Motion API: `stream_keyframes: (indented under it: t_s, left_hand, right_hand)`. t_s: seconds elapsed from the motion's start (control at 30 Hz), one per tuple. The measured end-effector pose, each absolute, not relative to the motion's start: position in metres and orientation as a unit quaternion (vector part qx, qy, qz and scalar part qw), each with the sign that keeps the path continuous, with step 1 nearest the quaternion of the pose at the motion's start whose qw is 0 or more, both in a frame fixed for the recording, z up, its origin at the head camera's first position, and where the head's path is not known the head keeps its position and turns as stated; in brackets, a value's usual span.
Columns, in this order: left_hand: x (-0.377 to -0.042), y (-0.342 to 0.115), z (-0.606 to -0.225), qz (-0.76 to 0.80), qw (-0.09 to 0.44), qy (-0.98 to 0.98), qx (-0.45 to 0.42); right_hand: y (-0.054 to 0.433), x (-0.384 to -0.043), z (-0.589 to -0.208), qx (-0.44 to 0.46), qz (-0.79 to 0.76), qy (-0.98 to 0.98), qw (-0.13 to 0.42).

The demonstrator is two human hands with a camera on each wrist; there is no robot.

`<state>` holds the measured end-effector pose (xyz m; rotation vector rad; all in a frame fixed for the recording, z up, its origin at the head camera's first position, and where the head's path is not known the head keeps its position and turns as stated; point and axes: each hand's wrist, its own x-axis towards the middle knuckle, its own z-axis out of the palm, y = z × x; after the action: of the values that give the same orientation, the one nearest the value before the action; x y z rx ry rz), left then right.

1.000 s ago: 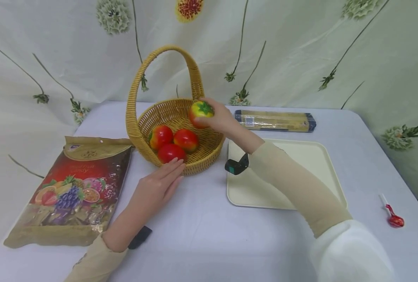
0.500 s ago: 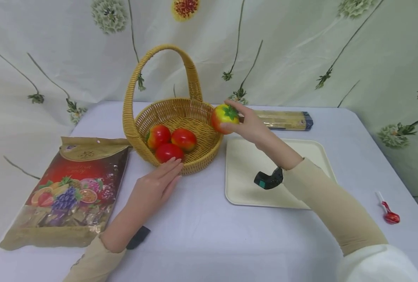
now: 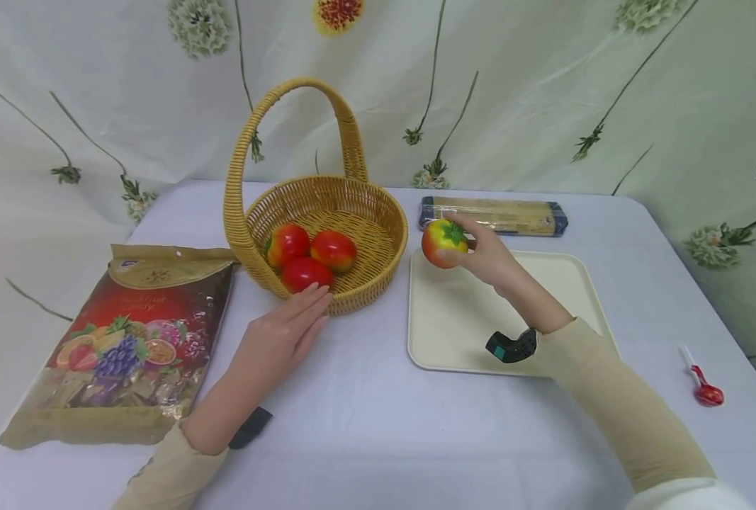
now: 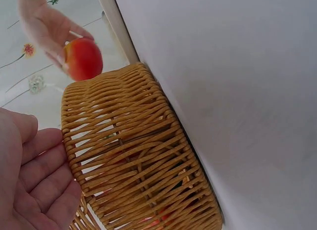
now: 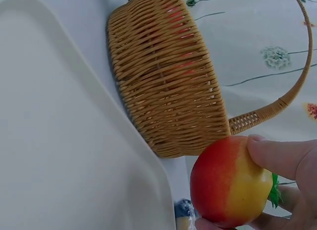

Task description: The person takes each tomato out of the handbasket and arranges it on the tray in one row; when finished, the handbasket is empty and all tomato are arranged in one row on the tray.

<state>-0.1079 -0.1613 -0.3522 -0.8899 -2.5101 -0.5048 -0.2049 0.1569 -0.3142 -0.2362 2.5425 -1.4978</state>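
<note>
A red-and-yellow tomato (image 3: 438, 245) with a green star-shaped top is pinched between the thumb and fingers of my right hand (image 3: 494, 263), over the far left corner of the cream tray (image 3: 457, 336). In the right wrist view the thumb presses the tomato's (image 5: 225, 183) yellow side. A wicker basket (image 3: 368, 285) with a tall arched handle stands left of the tray. Three more red tomatoes (image 3: 334, 251) lie inside it. My left hand (image 3: 282, 338) rests its nearly straight fingers on the basket's near rim; in the left wrist view those fingertips touch the weave (image 4: 124, 136).
A large bag of dried fruit candy (image 3: 129, 347) lies left of the basket. Behind the tray is a long flat package (image 3: 518, 216) with dark ends. A red lollipop (image 3: 708, 393) lies at the right. A floral cloth (image 3: 531, 92) hangs behind the white table.
My right hand has lifted the tomato out of the basket, carrying it right over its rim and then toward the tray. The left hand has stayed at the basket rim.
</note>
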Motion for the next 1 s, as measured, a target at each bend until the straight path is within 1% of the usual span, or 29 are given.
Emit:
stream_keyframes:
  t_s: [0.27, 0.43, 0.67, 1.0]
  left_hand:
    - [-0.108, -0.162, -0.352, -0.182, 0.214, -0.905, -0.319]
    - [-0.108, -0.163, -0.355, -0.185, 0.218, -0.902, -0.323]
    - [-0.109, -0.163, -0.357, -0.192, 0.232, -0.894, -0.331]
    - [-0.108, -0.163, -0.355, -0.189, 0.224, -0.896, -0.332]
  right_hand:
    - [0.158, -0.211, -0.338, -0.071, -0.488, 0.864, 0.103]
    - [0.153, -0.211, -0.346, -0.078, -0.480, 0.869, 0.092]
    - [0.150, -0.213, -0.351, -0.081, -0.465, 0.878, 0.081]
    - [0.151, -0.205, -0.350, -0.073, -0.461, 0.879, 0.101]
